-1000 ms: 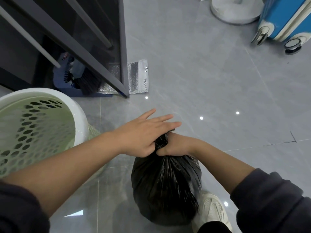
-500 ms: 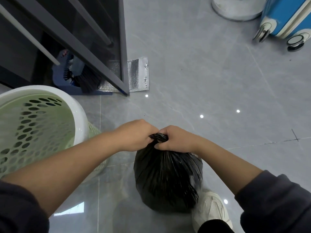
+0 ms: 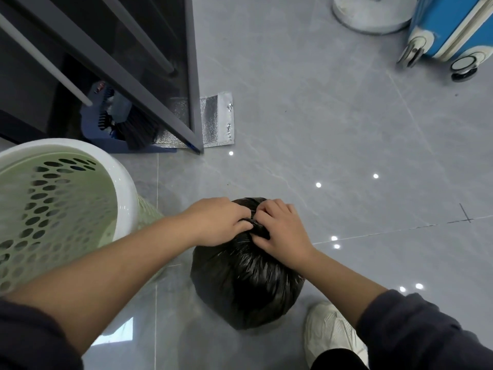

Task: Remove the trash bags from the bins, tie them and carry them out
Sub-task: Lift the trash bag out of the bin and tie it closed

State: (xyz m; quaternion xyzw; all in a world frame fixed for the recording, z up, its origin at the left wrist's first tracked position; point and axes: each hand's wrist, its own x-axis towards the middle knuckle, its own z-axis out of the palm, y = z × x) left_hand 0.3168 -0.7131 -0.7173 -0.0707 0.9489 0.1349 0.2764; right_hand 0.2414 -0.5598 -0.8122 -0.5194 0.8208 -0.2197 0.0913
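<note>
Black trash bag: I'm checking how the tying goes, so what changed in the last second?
The left hand, open over the right hand a second ago, closed onto the neck of the black trash bag. Both hands now pinch the twisted neck low against the bag's top; the right hand never let go. The green bin and blue suitcase stayed put.

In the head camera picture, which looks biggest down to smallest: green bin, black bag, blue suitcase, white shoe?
1. green bin
2. black bag
3. blue suitcase and white shoe: about alike, both cut off at the edge.
</note>
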